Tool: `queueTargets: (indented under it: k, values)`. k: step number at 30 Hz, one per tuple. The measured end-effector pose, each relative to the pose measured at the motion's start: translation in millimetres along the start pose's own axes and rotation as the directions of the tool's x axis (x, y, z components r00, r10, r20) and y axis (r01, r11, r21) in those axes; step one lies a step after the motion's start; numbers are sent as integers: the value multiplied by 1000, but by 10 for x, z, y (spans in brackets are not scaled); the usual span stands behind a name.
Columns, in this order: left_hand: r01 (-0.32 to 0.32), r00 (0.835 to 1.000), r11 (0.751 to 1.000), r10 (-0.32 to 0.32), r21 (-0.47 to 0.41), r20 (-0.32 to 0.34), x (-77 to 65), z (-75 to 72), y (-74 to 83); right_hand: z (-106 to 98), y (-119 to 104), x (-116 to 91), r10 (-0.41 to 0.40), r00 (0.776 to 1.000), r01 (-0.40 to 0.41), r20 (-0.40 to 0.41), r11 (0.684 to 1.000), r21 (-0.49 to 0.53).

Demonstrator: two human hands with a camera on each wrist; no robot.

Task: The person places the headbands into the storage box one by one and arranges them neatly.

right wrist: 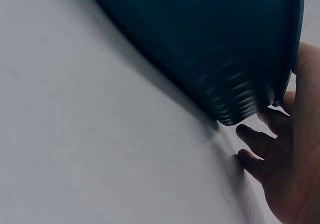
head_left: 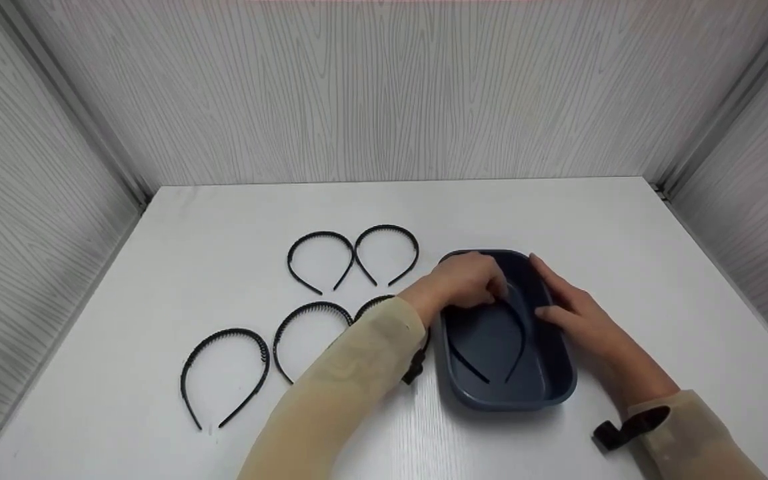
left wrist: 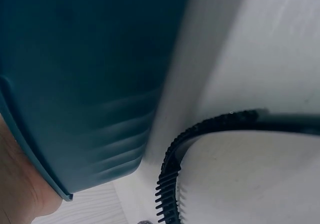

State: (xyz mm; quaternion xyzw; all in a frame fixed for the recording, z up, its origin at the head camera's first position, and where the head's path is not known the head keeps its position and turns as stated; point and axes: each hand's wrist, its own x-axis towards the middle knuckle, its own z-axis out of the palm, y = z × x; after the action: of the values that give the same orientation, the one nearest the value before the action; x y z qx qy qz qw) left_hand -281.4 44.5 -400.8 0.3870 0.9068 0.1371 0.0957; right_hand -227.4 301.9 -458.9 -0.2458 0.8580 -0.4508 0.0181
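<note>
My left hand (head_left: 471, 280) reaches over the near-left rim into a dark blue plastic bin (head_left: 561, 383). Its curled fingers hold the top of a black headband (head_left: 523, 333), whose two ends point toward the bin's near end; the fingertips are partly hidden. On the bin's right side, my right hand (head_left: 581, 317) grips the rim, thumb over the inside and fingers along the outer wall. The right wrist view shows that hand (right wrist: 285, 149) with several fingers spread beside the bin's corner (right wrist: 240, 84).
Several black toothed headbands lie on the white table left of the bin: two at the back (head_left: 323, 233) (head_left: 387, 227), one at front left (head_left: 224, 331), one in the middle (head_left: 314, 305), and one partly under the left sleeve (head_left: 351, 380). Wood-grain panels (head_left: 384, 93) surround the table.
</note>
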Motion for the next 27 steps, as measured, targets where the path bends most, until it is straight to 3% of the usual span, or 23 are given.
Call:
queueTargets:
  k: [7,15,21,27]
  values:
    - [-17,999,999,15,-48,-33,-4,-18,-10,4,4,10,23,1000,-24,12,999,31]
    - [-54,989,986,31,-159,-148,-101,-99,-44,20,-8,10,22,1000,-23,7,1000,10]
    - [-99,969,950,25,-297,-245,-317,-390,-99,7,-34,24,5,1000,-5,-5,1000,-9]
    - [-104,953,896,-35,-432,-302,-674,-674,-255,0,-52,47,-30,1000,30,-9,999,-14]
